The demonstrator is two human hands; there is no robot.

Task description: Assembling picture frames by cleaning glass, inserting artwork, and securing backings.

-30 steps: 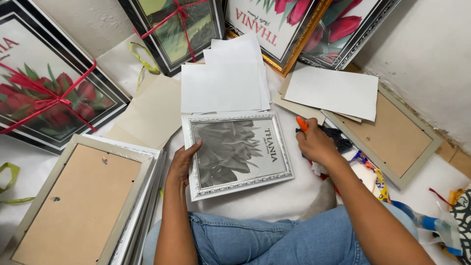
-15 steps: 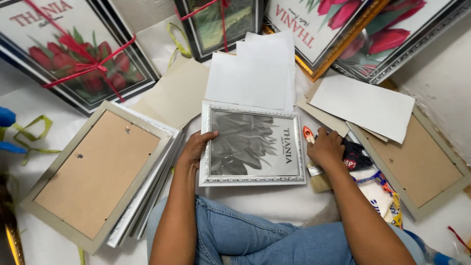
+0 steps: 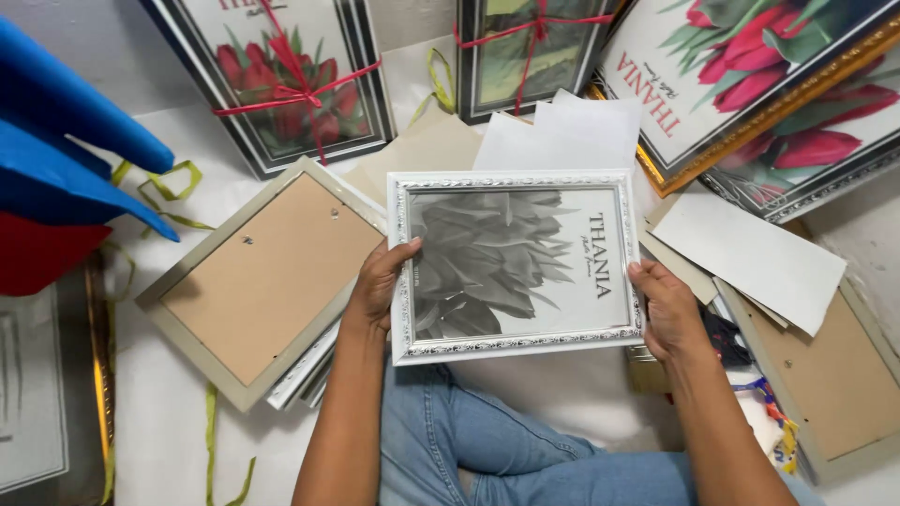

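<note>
While gripping the silver picture frame (image 3: 516,267) by its short edges, left hand (image 3: 382,286) and right hand (image 3: 667,314) both clamped on it, holding it face up above the lap; looking assembled, print already behind glass. Lying just left of the left hand, face-down frames (image 3: 267,281) showing bare backing.

Silver-framed picture (image 3: 516,264), formerly lying on the white sheets (image 3: 562,136) under the left hand (image 3: 382,286) alone, now apparently lifted clear of them. Right hand (image 3: 667,314), earlier beside the frame's right edge near an orange item, now grips that edge.
</note>
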